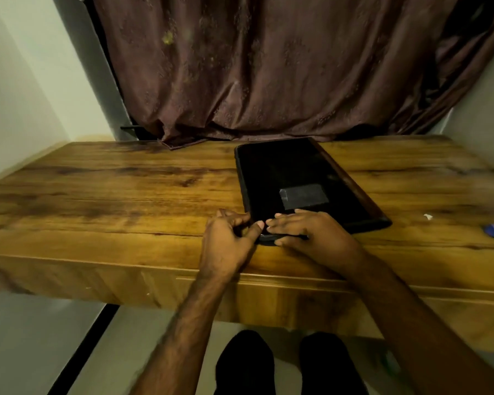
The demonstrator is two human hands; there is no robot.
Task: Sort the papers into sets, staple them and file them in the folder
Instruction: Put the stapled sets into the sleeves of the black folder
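Your left hand (pixel 226 238) and right hand (pixel 311 235) are bare, both forearms uncovered with no sleeves, rings or watch showing; below, your two feet wear plain black socks (pixel 244 363).

Head view, steeply down, seemingly close

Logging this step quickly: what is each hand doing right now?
Left hand: fingers curled, pinching the near corner of the black folder.
Right hand: open, fingers flat, pressing on the folder's near edge.
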